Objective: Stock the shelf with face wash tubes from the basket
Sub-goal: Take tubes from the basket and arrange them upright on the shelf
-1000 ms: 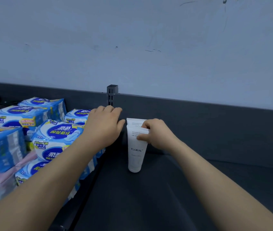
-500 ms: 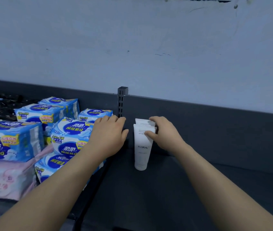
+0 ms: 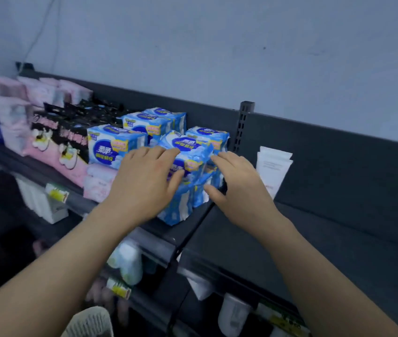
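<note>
Standing up at the back of the dark shelf (image 3: 339, 239), the white face wash tubes (image 3: 273, 167) lean on the back wall, one behind the other. No fingers touch them. The right hand (image 3: 239, 188) is just beside them, to their left, with its fingers spread loose and holding nothing. Its fingertips rest by the blue packs (image 3: 190, 166). The left hand (image 3: 144, 183) lies flat on the front blue pack, fingers open too, well apart from the tubes. A grey post with holes (image 3: 243, 125) stands between the blue packs and the tubes. More packs, pink (image 3: 13, 113) and black (image 3: 71, 132), sit farther left. A light basket (image 3: 90, 322) peeks in at the bottom.
</note>
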A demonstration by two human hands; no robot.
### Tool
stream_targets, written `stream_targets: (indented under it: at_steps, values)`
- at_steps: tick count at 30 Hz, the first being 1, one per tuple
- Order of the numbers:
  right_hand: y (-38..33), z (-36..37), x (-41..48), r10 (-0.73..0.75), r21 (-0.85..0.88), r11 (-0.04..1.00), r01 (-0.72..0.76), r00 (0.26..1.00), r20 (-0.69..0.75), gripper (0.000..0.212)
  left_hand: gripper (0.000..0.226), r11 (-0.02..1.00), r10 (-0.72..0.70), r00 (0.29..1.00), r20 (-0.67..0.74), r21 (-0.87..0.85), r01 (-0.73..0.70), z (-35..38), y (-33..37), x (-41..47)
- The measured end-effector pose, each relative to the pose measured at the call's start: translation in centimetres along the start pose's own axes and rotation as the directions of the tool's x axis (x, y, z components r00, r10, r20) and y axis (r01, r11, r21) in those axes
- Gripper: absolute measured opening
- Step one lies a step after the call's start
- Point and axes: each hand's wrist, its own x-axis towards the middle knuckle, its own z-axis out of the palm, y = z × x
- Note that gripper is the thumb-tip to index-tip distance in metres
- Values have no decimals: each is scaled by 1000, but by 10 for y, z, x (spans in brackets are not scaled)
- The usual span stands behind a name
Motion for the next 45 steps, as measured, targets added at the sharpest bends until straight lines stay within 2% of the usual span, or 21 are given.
stream_targets:
  at_steps: [6,12,14,16,18,23,25,28,30,34,39,42,45]
  values:
    - [-96,72,2,-209,207,958,197,977,37,50,53,979,-182,981,62,98,176,-14,-84,-93]
    - [-191,156,-15,-339,386,875,292,939,59,46,51,912,-393,905,167,200,359,-14,-174,-191]
    - [-218,186,-24,-347,432,866,252,925,157,43,51,894,-437,876,203,204,399,-7,-203,-223]
    - [-243,217,-34,-379,439,870,226,875,302,34,47,879,-475,842,255,191,438,3,-233,-258]
    - [-262,251,-49,-383,433,880,193,828,409,31,45,857,-515,789,335,188,480,18,-262,-292]
    - [-286,335,-109,-291,375,925,64,754,589,36,48,799,-586,618,524,248,548,69,-308,-364]
    - [-291,363,-131,-278,382,924,26,734,620,38,46,784,-586,547,598,251,567,96,-319,-387]
    - [-295,404,-165,-276,344,938,44,696,663,29,42,755,-567,446,692,221,617,144,-327,-418]
    - [-294,430,-185,-253,321,947,17,658,710,36,41,732,-554,388,737,208,649,180,-328,-438]
    - [-287,479,-216,-254,325,946,-12,597,761,41,39,660,-540,274,796,198,725,247,-327,-475]
    - [-271,530,-247,-282,346,938,-14,550,786,42,59,528,-569,111,815,258,809,313,-325,-503]
    - [-261,548,-263,-310,373,928,-22,511,802,32,54,494,-555,54,830,276,824,336,-318,-521]
    - [-255,558,-274,-331,401,915,-50,475,815,36,49,436,-539,-17,842,296,850,348,-309,-538]
